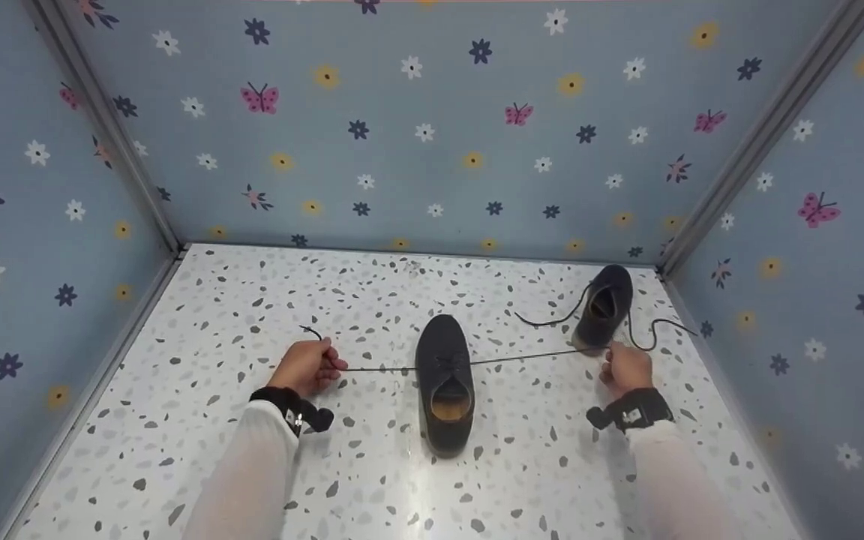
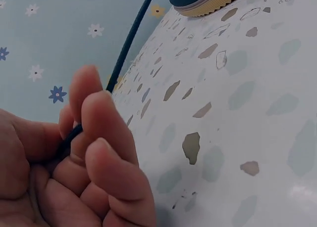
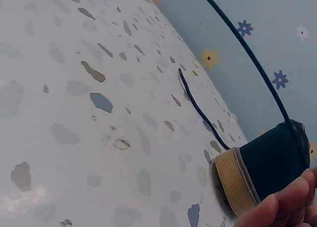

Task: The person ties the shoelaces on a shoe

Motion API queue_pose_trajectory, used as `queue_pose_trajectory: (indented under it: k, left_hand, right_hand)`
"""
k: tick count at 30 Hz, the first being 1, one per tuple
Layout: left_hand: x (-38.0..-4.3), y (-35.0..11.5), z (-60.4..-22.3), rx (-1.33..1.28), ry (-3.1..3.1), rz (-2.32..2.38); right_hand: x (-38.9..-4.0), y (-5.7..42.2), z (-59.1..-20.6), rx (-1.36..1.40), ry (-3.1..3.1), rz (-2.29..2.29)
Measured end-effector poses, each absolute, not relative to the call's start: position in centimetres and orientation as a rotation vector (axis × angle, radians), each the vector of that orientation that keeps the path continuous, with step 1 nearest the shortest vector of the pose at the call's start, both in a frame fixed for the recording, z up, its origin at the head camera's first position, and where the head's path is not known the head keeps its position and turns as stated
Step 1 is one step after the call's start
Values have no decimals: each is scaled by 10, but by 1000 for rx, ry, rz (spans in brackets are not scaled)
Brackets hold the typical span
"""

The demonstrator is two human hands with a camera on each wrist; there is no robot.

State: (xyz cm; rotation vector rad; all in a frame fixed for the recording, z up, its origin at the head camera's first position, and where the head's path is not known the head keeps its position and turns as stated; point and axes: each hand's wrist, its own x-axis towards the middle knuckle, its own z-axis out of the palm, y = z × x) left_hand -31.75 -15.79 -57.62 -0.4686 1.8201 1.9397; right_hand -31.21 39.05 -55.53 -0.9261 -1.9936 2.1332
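A dark lace-up shoe (image 1: 443, 435) sits upright in the middle of the floor, toe pointing away from me. Its shoelace (image 1: 379, 369) runs out nearly straight to both sides. On the left, my left hand (image 1: 310, 369) pinches one end between thumb and curled fingers, and a short tail sticks out beyond. My right hand (image 1: 627, 371) pinches the other end, just in front of a second dark shoe (image 1: 612, 277). In the right wrist view the lace (image 3: 247, 46) slants up from my fingertips (image 3: 292, 192); most of that hand is out of frame.
The second shoe stands near the back right corner, its loose laces (image 1: 552, 322) spread on the floor to both sides. Panels with a flower and butterfly print (image 1: 417, 172) enclose the speckled white floor (image 1: 214, 300) at the back, left and right.
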Motion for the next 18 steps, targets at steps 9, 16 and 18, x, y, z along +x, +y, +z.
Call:
queue_pose_trajectory:
  k: [9, 16, 18]
  left_hand:
    - [-326, -143, -569, -338, 2227, 1476]
    - [-320, -137, -556, -205, 2542, 993]
    - [-319, -135, -552, -166, 2620, 891]
  right_hand:
    - [-319, 381, -569, -569, -2719, 1474]
    - [-322, 365, -569, -327, -2988, 1066]
    - [-323, 361, -569, -316, -3016, 1010]
